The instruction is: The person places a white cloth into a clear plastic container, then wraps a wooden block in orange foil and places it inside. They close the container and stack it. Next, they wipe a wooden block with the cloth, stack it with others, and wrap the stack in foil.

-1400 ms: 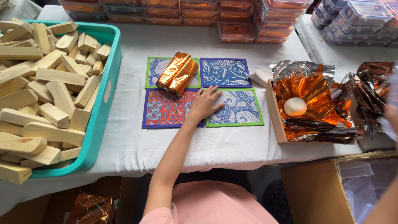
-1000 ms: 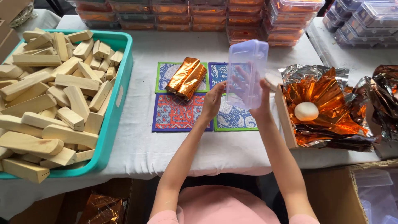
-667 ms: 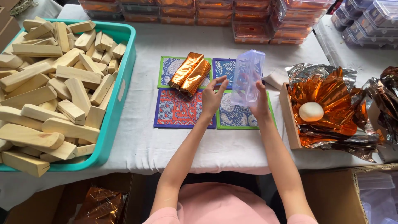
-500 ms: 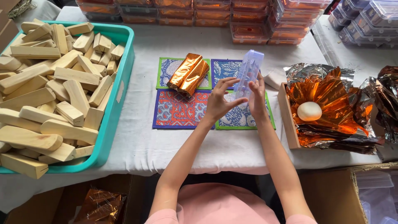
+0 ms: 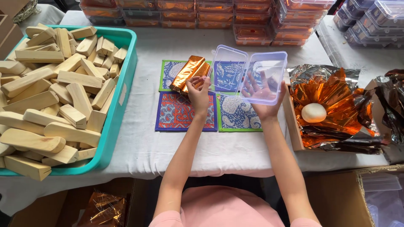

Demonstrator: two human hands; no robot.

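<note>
With the clear hinged box propped open only on the right hand's spread palm above the desk, it could easily tip. The left hand is pinching the foil-wrapped block on the mats, and slick foil might slip.

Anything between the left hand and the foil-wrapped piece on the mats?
Nothing visible. The left hand already has its fingertips on the near end of the orange foil-wrapped block. The open clear plastic box sits to the side, propped on the right hand, beside that block, not over it.
</note>
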